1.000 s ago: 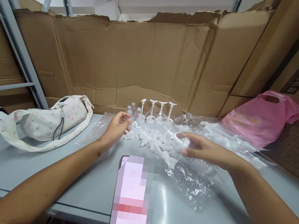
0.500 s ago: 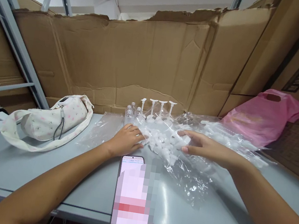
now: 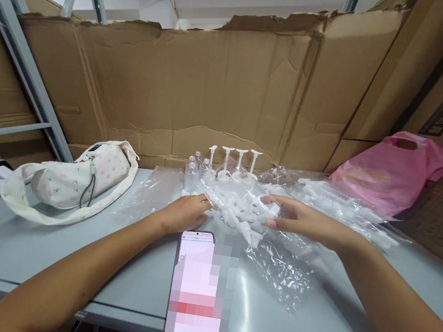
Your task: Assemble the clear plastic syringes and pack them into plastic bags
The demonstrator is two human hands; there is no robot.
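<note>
A heap of small white plastic parts (image 3: pixel 240 208) lies in and on a clear plastic bag (image 3: pixel 283 277) at the middle of the table. My left hand (image 3: pixel 189 211) touches the left edge of the heap, fingers bent around the bag's edge; what they pinch is too small to tell. On the heap's right side my right hand (image 3: pixel 289 215) has thumb and fingers apart, around a white part and the film. Several small clear bottles (image 3: pixel 191 175) stand behind my left hand. Beside them stand several white pump tops (image 3: pixel 239 163), upright.
A phone (image 3: pixel 196 246), its lower part pixelated, lies at the front. A floral bag (image 3: pixel 76 179) sits on the left, a pink bag (image 3: pixel 384 169) at the back right. Cardboard (image 3: pixel 200 89) walls the back. More bagged white parts (image 3: pixel 337 201) lie right.
My left hand has lowered slightly and its fingers have curled in at the bag's edge. Some white parts have shifted toward the front. My right hand has moved slightly left.
</note>
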